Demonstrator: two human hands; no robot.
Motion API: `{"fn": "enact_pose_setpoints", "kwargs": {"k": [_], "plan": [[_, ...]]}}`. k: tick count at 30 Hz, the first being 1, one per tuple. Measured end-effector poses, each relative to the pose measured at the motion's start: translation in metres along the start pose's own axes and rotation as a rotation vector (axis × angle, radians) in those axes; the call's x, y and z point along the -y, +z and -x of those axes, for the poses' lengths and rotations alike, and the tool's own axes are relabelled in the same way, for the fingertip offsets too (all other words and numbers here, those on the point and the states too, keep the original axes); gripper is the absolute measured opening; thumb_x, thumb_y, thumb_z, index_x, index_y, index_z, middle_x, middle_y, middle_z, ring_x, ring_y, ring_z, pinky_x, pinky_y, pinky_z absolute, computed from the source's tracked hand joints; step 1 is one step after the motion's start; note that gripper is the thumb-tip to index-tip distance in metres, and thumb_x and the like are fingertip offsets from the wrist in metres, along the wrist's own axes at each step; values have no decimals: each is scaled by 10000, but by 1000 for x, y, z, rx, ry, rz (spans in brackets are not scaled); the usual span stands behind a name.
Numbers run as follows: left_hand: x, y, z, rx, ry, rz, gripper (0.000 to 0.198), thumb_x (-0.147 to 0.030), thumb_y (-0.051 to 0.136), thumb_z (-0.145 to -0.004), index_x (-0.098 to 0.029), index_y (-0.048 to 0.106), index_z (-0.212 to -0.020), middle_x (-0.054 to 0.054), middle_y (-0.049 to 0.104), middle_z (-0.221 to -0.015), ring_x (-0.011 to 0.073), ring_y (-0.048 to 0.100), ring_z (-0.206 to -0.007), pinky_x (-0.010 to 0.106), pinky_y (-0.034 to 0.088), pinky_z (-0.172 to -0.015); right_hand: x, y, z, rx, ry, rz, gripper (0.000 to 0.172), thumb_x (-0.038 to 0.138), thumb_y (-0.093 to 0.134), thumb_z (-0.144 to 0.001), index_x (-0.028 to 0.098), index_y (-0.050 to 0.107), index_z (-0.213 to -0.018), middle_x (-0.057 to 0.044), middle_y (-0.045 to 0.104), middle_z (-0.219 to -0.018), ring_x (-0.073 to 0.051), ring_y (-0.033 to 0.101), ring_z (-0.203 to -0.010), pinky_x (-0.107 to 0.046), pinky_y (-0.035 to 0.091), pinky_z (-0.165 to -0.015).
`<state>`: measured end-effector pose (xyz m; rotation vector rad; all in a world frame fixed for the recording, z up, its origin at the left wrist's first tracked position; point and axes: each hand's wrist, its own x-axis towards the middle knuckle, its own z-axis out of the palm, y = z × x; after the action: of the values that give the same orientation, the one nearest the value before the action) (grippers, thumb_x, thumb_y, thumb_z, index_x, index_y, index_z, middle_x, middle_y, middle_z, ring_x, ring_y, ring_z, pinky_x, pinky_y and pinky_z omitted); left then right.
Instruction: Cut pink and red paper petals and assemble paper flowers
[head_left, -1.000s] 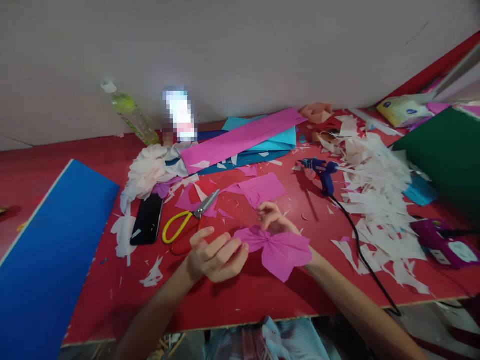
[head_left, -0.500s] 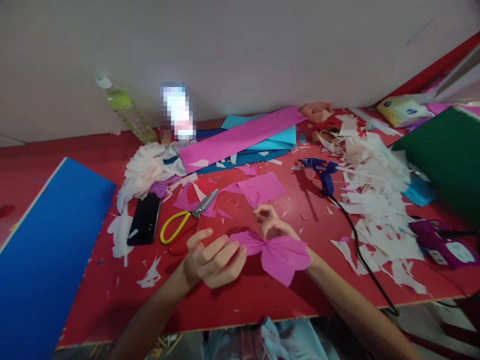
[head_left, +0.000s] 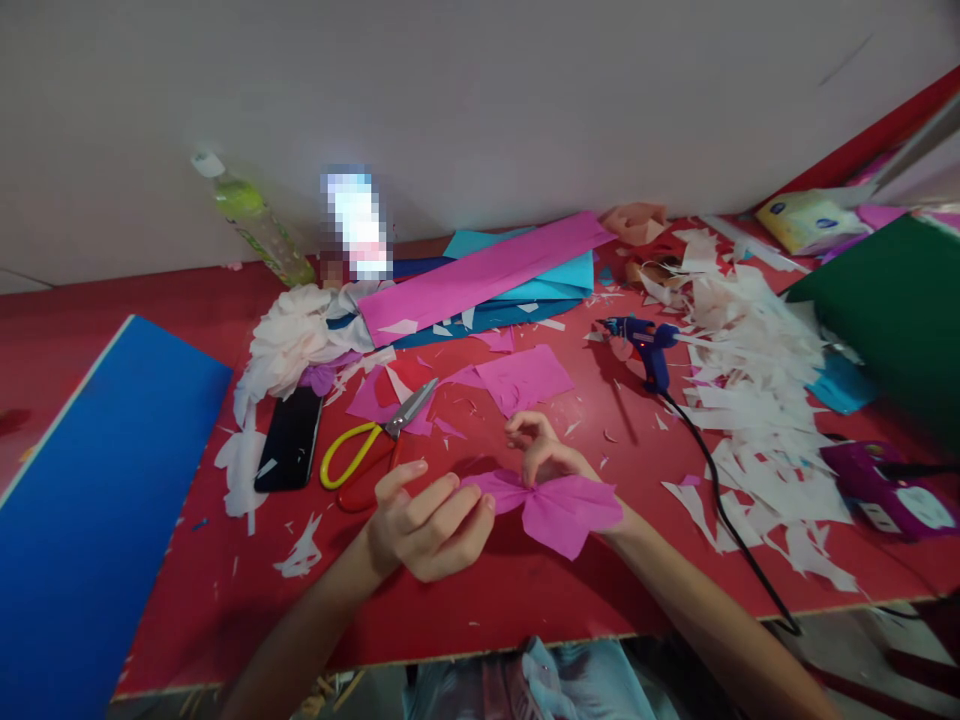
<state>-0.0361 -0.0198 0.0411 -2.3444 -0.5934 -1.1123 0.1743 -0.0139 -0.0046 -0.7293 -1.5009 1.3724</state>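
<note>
A pink pleated paper bow (head_left: 559, 507) is held just above the red table (head_left: 480, 590), pinched in at its middle. My left hand (head_left: 427, 520) grips the bow's left wing with curled fingers. Behind the bow's middle, my right hand (head_left: 544, 452) pinches it, fingers bent. Yellow-handled scissors (head_left: 371, 435) lie just beyond my left hand. More flat pink paper pieces (head_left: 525, 377) lie behind the bow.
A black phone (head_left: 289, 436), a white paper flower (head_left: 296, 335) and a green bottle (head_left: 255, 225) are at the left back. A blue glue gun (head_left: 645, 340) with a black cord, a heap of white scraps (head_left: 757, 390), a blue board (head_left: 90, 500) and a green sheet (head_left: 892, 300) surround the work area.
Both hands have shifted slightly on the bow; its right wing has drawn in a little and sits slightly higher. The camera view has drifted a little.
</note>
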Motion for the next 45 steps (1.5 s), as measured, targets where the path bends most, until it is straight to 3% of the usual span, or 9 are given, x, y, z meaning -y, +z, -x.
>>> {"fn": "enact_pose_setpoints", "kwargs": {"k": [7,13,18,21,27,32,36,45], "plan": [[-1,-1,-1,19,-11,9,179,-205,733,-674,-296,609,-767,-66,653,-765,98,572,-775,355,382,-966,-1,1,-1,-27,-15,7,269,533,674,-692,270,630,-720,-59,450,-1130,-241,391,-1187,-425,318,-1041],[-1,0,-1,31,-34,1,148,-195,720,-689,-282,618,-751,-62,660,-763,96,560,-757,345,371,-965,9,-1,-3,23,3,-5,123,350,681,-745,264,612,-799,-45,419,-1170,-213,387,-1194,-433,263,-1067],[-1,5,-1,19,-61,7,121,-204,703,-693,-255,637,-780,-40,662,-747,112,561,-750,372,374,-975,11,-1,-4,-3,41,-15,119,329,687,-737,249,610,-778,-44,428,-1147,-221,389,-1196,-430,282,-1052],[-1,11,1,40,-163,34,121,-233,633,-733,-220,641,-853,-1,662,-757,145,570,-778,410,373,-975,11,-1,-5,-58,114,-44,123,330,688,-730,245,620,-788,-52,463,-1107,-238,412,-1176,-410,356,-993],[6,19,2,141,-475,210,146,-220,555,-768,-199,601,-905,39,632,-826,186,575,-844,435,391,-918,10,-2,-8,-162,322,-122,433,346,729,-667,276,573,-1065,-52,497,-1105,-223,517,-1012,-348,454,-854],[6,22,2,343,-742,548,135,-246,471,-839,-183,578,-892,46,621,-872,178,550,-871,349,425,-827,7,-2,-9,-122,360,-44,380,339,718,-678,222,603,-1021,-59,567,-1109,-237,526,-1057,-360,414,-916],[5,27,5,421,-944,750,180,-267,425,-871,-170,576,-868,53,622,-889,171,554,-883,316,439,-811,4,-2,-10,-89,406,-42,292,341,685,-711,193,637,-958,-52,639,-1027,-230,573,-982,-355,432,-877],[19,31,11,462,-1071,766,248,-292,390,-890,-174,605,-856,51,631,-900,165,570,-885,309,442,-828,2,-6,-22,-239,605,-216,197,257,716,-636,175,687,-812,-21,701,-836,-162,624,-773,-281,458,-757]]}}
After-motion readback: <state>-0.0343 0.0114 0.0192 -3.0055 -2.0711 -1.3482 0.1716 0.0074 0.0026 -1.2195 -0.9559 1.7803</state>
